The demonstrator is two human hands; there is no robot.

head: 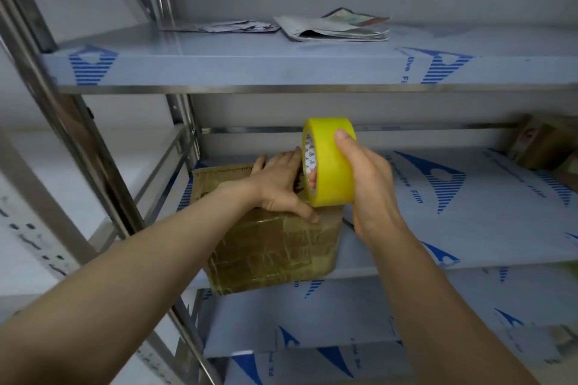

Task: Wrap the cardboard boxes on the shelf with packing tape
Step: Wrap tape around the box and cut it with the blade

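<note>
A steel upright frames the left of the scene. The person's left hand lies flat on top of a cardboard box, fingers straight and pointing toward the far wall, thumb spread along the box's near top edge. The box, already glossy with bands of clear tape, sits at the left end of the middle shelf. Its long axis appears to run from near to far, and its near face pokes out past the shelf's front edge.

Just right of that hand, a yellow tape roll stands on edge at the box's right side. Its open core faces left, so its axis runs left to right, and its lower rim is at the box's top right edge. The right hand holds the roll firmly, with the thumb pressed over the outer band and a fingertip showing inside the core.

On the upper shelf, loose papers lie on the left, with folded newspapers to their right. More taped boxes, blurred, sit at the far right of the middle shelf. Blue-printed protective film covers both shelf boards.
</note>
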